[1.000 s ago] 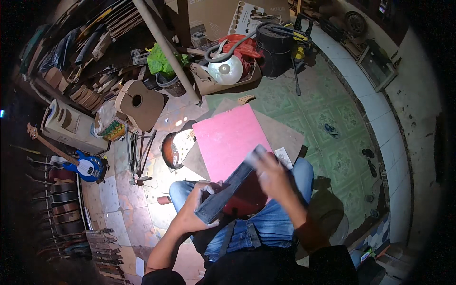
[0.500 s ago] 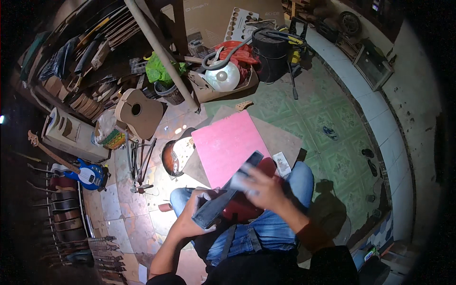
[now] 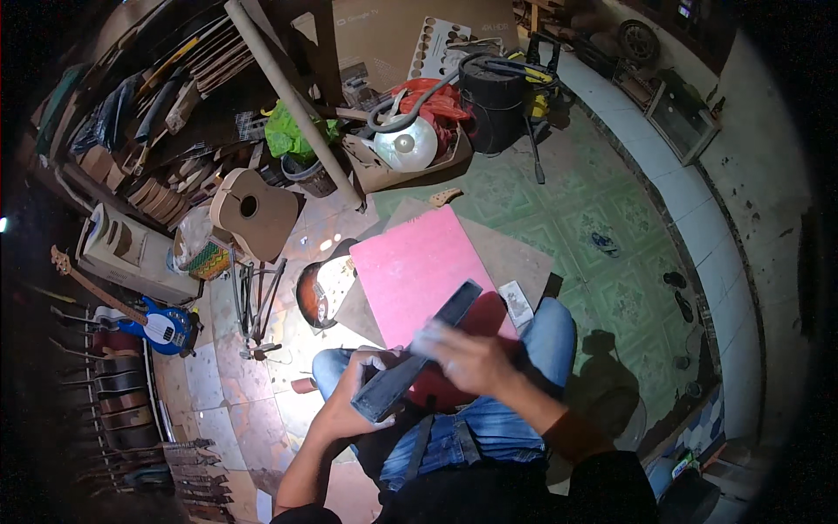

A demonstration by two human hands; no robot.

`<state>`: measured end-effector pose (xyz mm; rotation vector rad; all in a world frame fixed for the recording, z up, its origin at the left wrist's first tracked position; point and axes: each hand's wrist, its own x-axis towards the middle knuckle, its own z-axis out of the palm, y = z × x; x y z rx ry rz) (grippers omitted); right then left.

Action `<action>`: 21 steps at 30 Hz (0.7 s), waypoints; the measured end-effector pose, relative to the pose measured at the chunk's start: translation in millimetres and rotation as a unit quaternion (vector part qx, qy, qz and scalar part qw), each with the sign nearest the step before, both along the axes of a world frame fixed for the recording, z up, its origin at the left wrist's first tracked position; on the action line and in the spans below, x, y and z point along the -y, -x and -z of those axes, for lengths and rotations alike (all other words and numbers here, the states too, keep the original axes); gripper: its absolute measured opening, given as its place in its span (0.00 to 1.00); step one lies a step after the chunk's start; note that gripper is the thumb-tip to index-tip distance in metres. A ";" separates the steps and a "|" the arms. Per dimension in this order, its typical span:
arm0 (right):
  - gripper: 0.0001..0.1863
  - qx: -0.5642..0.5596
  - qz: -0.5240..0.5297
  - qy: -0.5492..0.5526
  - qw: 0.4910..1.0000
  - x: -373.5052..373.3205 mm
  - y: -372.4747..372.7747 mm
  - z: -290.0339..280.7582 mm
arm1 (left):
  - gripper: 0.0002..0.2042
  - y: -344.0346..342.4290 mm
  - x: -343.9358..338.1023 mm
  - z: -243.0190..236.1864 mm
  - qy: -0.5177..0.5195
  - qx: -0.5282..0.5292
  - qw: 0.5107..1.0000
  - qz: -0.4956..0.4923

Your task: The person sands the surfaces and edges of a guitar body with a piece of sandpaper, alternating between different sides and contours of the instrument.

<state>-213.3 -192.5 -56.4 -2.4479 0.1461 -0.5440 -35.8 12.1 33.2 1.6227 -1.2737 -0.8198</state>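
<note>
A long dark bar (image 3: 394, 381) with flat faces lies slantwise over my lap, its far end pointing up and to the right. Its near end rests in my left hand (image 3: 346, 403), whose fingers and thumb close round it. My right hand (image 3: 476, 362) is pressed on the bar's middle, fingers bent together over its upper face. Something pale shows at those fingertips, too smeared by motion to make out. Beneath the bar's far half is a pink board (image 3: 417, 262), its near part in reddish shadow.
Grey-brown sheets (image 3: 515, 262) lie under the board, with a small whitish slab (image 3: 517, 303) by my right knee. At the left are a sunburst guitar body (image 3: 312, 293), metal clamps (image 3: 253, 306), an acoustic guitar body (image 3: 253, 210) and a blue bass (image 3: 161, 325). A black bucket (image 3: 491, 113) stands beyond.
My right hand has slid down and left along the bar, toward my left hand. The left hand and the bar stay nearly where they were.
</note>
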 end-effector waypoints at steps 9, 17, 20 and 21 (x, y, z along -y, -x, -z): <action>0.27 -0.018 0.249 -0.140 0.958 97.8 8.6 67.6 | 0.37 -3.5 8.8 5.5 0.026 0.021 0.999 0.007; 0.31 0.004 0.036 0.056 0.998 -7.2 -6.1 -8.0 | 0.38 -12.3 -1.3 7.1 0.007 0.037 0.999 -0.004; 0.29 0.001 0.148 -0.064 0.987 51.2 -9.7 31.5 | 0.39 -10.8 -0.4 3.5 -0.007 0.051 0.999 -0.008; 0.28 -0.006 0.214 -0.126 0.969 70.7 -7.6 38.1 | 0.39 -10.3 1.6 3.4 -0.009 0.053 0.999 -0.008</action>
